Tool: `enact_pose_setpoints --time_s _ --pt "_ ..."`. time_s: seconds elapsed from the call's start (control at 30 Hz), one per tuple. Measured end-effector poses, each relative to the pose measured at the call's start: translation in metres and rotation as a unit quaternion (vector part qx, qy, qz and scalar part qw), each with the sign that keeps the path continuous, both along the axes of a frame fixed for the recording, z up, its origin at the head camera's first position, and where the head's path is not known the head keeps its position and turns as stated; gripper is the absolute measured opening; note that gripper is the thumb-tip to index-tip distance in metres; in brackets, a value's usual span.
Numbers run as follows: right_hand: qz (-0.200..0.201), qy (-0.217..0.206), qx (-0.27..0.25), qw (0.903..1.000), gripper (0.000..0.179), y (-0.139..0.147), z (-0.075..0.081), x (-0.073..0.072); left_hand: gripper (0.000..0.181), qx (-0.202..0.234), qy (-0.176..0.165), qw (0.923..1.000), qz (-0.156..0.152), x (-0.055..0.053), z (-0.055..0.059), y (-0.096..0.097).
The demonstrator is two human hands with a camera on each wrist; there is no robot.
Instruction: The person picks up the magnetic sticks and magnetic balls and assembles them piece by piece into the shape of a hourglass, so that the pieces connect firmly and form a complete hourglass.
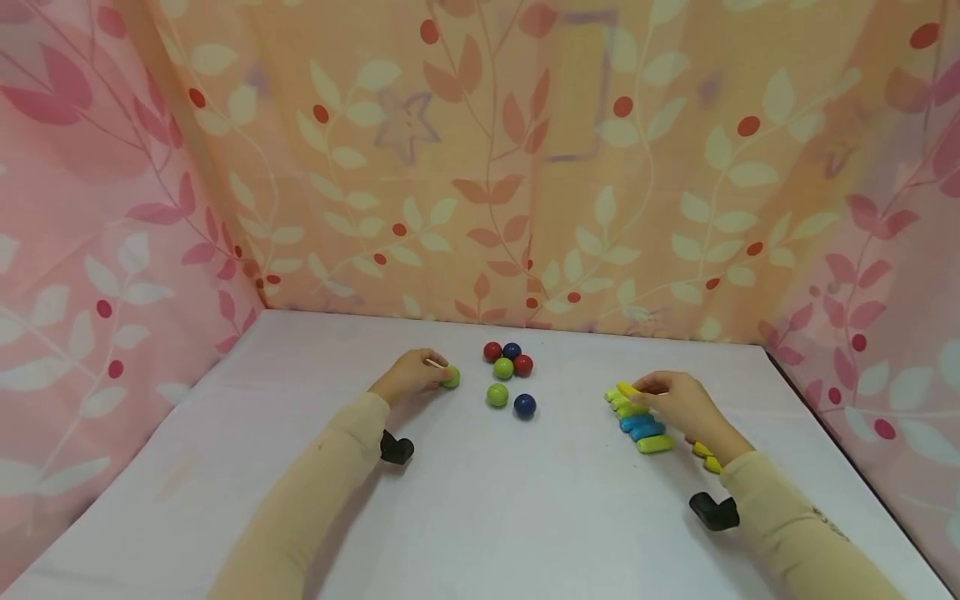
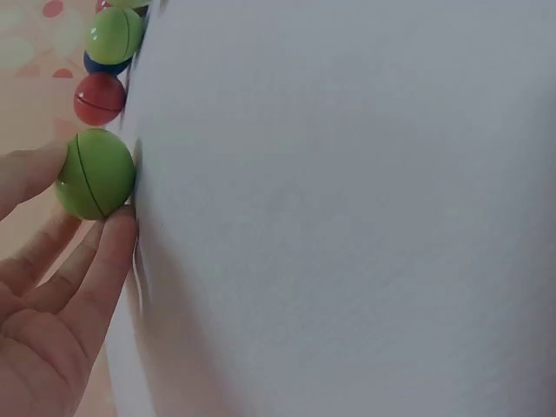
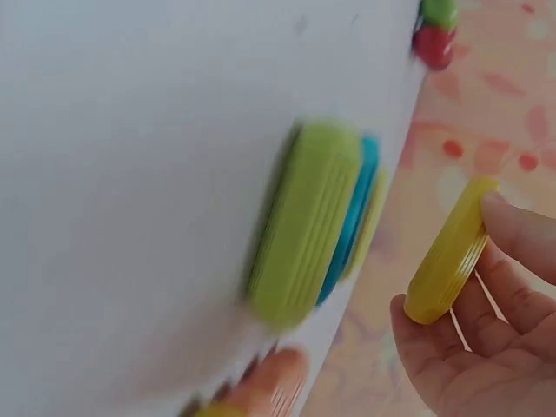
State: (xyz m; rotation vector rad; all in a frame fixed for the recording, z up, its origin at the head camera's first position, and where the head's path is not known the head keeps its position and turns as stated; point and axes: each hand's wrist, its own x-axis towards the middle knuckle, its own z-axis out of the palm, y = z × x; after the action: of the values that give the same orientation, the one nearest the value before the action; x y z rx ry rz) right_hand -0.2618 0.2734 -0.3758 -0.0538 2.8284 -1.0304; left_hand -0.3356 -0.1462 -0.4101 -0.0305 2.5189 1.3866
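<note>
At the left of the ball group, my left hand (image 1: 411, 377) pinches a green ball (image 2: 97, 176) between thumb and fingertips, low at the tabletop. A thin dark seam runs round that ball. On the right side, my right hand (image 1: 681, 406) holds a yellow oblong ribbed piece (image 3: 450, 256) between thumb and fingers, raised at the far end of a row of similar pieces. The row includes a green piece (image 1: 656, 444) at the near end, blue pieces (image 1: 637, 425) and lighter green ones (image 1: 621, 403). The right forearm and hand partly hide yellow pieces (image 1: 712, 464).
Between the hands lie a green ball (image 1: 497, 395) and a dark blue ball (image 1: 525, 406). Behind them cluster red balls (image 1: 522, 365), a green ball (image 1: 503, 367) and a blue ball (image 1: 512, 351). Floral cloth (image 1: 480, 167) encloses the white table (image 1: 480, 517).
</note>
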Motion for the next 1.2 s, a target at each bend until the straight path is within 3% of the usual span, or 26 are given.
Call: enact_pose_setpoints --time_s 0.1,0.2,0.3,0.43,0.7,0.93,1.2 --pt "0.025 0.045 -0.003 0.9987 0.035 -0.018 -0.002 0.005 0.035 0.014 -0.003 0.9998 0.012 0.005 -0.001 0.002" --pt "0.042 0.081 -0.009 0.9958 0.027 -0.040 -0.005 0.012 0.032 0.000 -0.002 0.9998 0.019 0.011 0.001 0.002" --pt "0.052 0.087 -0.015 0.9948 0.023 -0.063 -0.008 0.020 0.030 -0.022 -0.002 0.9996 0.018 0.019 0.004 0.004" --pt "0.038 0.058 -0.024 0.9973 0.021 -0.087 -0.012 0.027 0.030 -0.023 -0.013 0.9996 0.013 0.029 0.006 0.008" --pt "0.017 0.019 -0.063 0.9977 0.017 -0.114 -0.018 0.028 0.028 0.054 -0.058 0.9968 0.015 0.047 0.001 0.027" --pt "0.014 -0.016 -0.099 0.9949 0.017 -0.132 -0.019 0.033 0.024 0.089 -0.072 0.9933 0.014 0.060 -0.004 0.037" --pt "0.042 -0.021 -0.106 0.9932 0.014 -0.141 -0.027 0.039 0.026 0.071 -0.079 0.9943 0.006 0.070 -0.006 0.039"
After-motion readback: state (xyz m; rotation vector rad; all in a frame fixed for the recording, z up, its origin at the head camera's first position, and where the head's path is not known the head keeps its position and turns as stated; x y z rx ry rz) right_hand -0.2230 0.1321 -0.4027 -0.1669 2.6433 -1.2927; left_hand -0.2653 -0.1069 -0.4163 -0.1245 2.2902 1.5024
